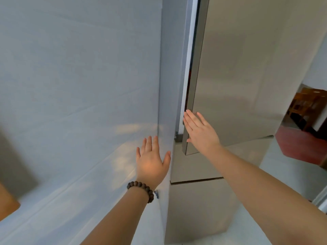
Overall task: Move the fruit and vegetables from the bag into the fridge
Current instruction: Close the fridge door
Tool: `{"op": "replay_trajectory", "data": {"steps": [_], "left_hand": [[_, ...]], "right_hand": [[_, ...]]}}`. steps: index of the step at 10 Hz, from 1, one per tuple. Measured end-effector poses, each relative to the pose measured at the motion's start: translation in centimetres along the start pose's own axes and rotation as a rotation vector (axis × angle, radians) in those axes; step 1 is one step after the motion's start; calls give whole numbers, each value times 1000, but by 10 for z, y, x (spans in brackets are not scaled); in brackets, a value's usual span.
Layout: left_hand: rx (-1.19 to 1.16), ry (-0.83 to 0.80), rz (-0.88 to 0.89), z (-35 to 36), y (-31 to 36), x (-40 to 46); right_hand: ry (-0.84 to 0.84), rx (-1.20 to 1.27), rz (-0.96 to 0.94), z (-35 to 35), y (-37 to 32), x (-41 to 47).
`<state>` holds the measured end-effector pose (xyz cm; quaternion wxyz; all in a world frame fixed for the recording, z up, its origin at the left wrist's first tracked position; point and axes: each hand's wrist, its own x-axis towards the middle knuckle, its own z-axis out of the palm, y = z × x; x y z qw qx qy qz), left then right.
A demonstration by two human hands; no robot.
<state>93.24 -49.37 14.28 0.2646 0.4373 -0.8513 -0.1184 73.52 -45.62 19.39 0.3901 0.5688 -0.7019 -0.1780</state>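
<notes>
A tall steel fridge fills the right half of the head view, its upper door (238, 76) slightly ajar with a narrow dark gap along its left edge. My right hand (200, 131) lies flat and open against the lower left corner of that door, fingers pointing up toward the gap. My left hand (152, 161), with a bead bracelet on the wrist, is open with fingers spread, near the pale side panel (166, 103) of the fridge. Below sits the shut lower door (200, 206). No bag, fruit or vegetables are in view.
A pale tiled wall (79, 85) runs along the left. At the far right a doorway shows dark wooden furniture (307, 106) and a red floor (300, 145). A brown wooden corner (7, 204) pokes in at the lower left.
</notes>
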Motion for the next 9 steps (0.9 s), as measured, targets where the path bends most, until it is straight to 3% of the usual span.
{"op": "replay_trajectory", "data": {"steps": [3, 6, 7, 9], "left_hand": [[91, 7, -37, 3, -33, 37], [131, -9, -45, 18, -34, 50], [125, -27, -36, 18, -31, 45], [138, -33, 14, 17, -26, 27]], "right_hand": [[-7, 62, 6, 29, -12, 72], [23, 82, 28, 45, -20, 88], [26, 219, 49, 42, -28, 84], [95, 719, 266, 28, -58, 31]]}}
